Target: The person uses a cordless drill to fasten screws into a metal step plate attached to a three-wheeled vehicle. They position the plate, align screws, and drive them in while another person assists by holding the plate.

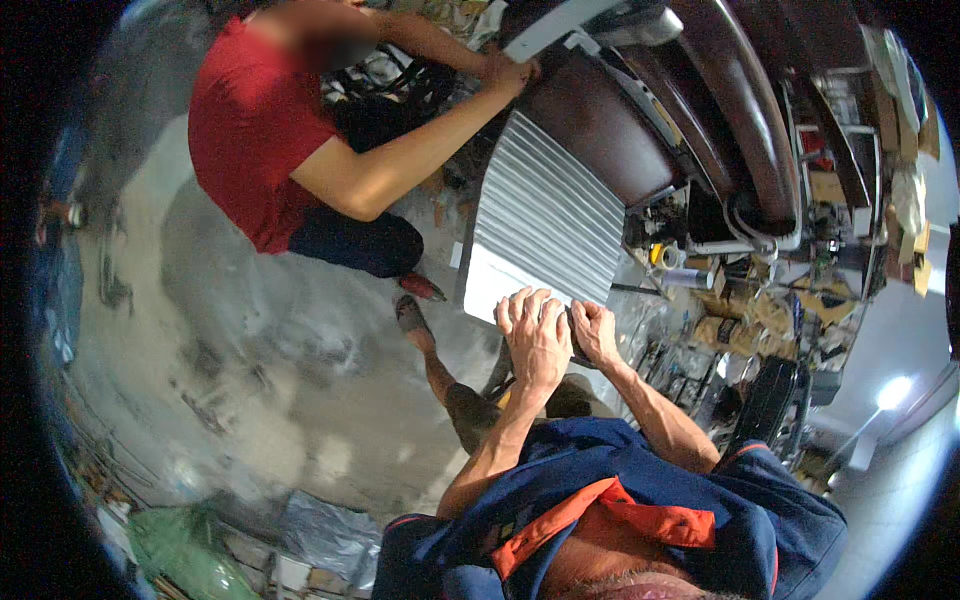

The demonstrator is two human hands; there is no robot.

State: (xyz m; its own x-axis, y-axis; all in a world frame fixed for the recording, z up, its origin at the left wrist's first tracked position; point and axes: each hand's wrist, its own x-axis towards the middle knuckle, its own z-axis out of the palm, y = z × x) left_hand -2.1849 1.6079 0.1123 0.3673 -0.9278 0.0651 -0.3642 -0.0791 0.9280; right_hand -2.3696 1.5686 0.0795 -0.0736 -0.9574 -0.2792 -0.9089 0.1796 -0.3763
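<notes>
A ribbed silver-grey panel (555, 205) with a smooth white near end slopes down toward me from dark brown, glossy upholstered furniture (610, 125). My left hand (538, 342) rests over the panel's near edge, its fingers extended and a little apart. Right beside it, my right hand (597, 335) is closed at the corner of that edge. Something dark shows between the two hands, and what the right fingers grip is hidden. Across from me, a crouching person in a red shirt (255, 140) holds a light metal bar (560, 28) at the furniture's far end.
Long brown padded parts (740, 100) rise at the upper right. Rolls of tape (663, 257), cardboard and plastic wrapping clutter the right side. A grey concrete floor (270, 350) spreads on the left, with a green bag (185, 550) and grey plastic sheet (325, 535) at lower left.
</notes>
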